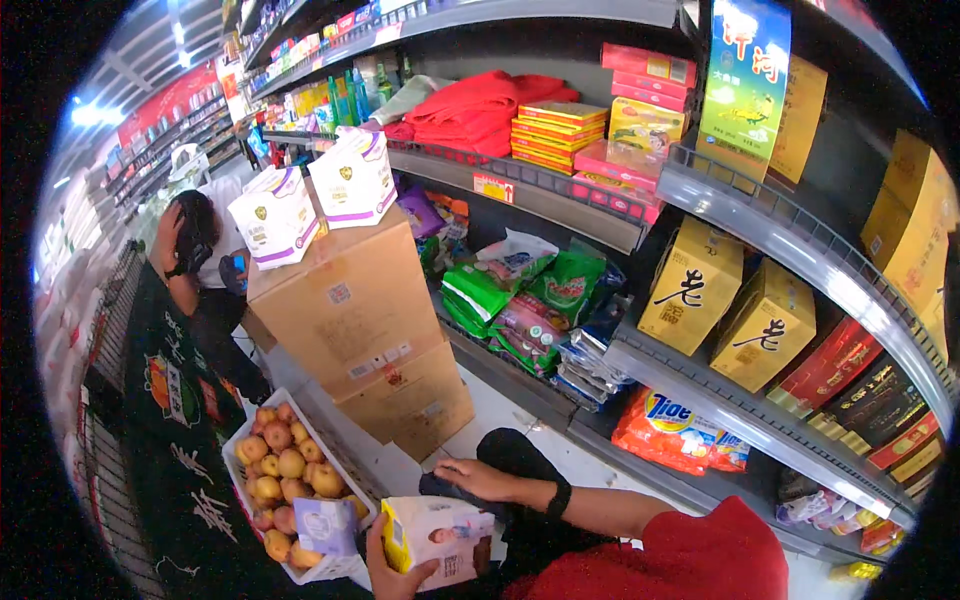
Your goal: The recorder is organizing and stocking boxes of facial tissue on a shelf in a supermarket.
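My left hand grips the lower left side of a white and yellow printed package, with the thumb across its front. My right hand, with a black band at the wrist, rests on a dark surface beside my black-clad leg; whether its fingers hold anything is unclear. Left of the package, a white plastic crate holds several apples. A small lilac box lies on the apples near my left hand.
Stacked cardboard cartons bear two white and purple packs. Shelving with boxed and bagged goods curves along the right. Another person sits bent forward at the left, near dark printed panels and wire racks.
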